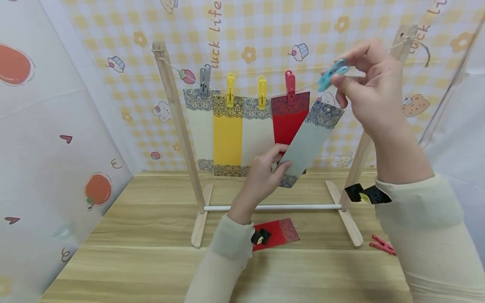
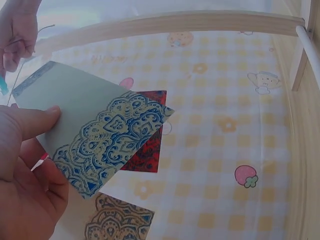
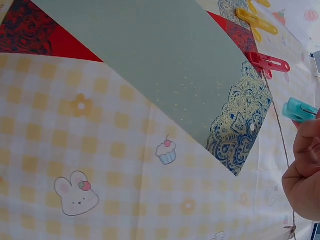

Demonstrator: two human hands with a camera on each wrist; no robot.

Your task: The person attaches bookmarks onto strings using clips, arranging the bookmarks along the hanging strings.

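Observation:
In the head view my left hand (image 1: 261,174) pinches a pale grey-green paper card (image 1: 308,136) near its lower end. The card tilts, its patterned top end up to the right, partly over a hanging red card (image 1: 291,115). Blue lace print covers the near end of the grey-green card (image 2: 112,142) in the left wrist view. My right hand (image 1: 373,88) pinches a light blue clothespin (image 1: 333,75) at the string, just above the card's top edge. In the right wrist view, the clothespin (image 3: 300,109) is apart from the card, whose corner shows a small white dot.
A string (image 1: 307,87) runs between two wooden posts (image 1: 178,126). Grey, yellow and red clothespins (image 1: 290,87) hold several cards on it. A white rod (image 1: 295,207) joins the stand's feet. On the table lie a red card (image 1: 280,235) and a red clothespin (image 1: 382,245).

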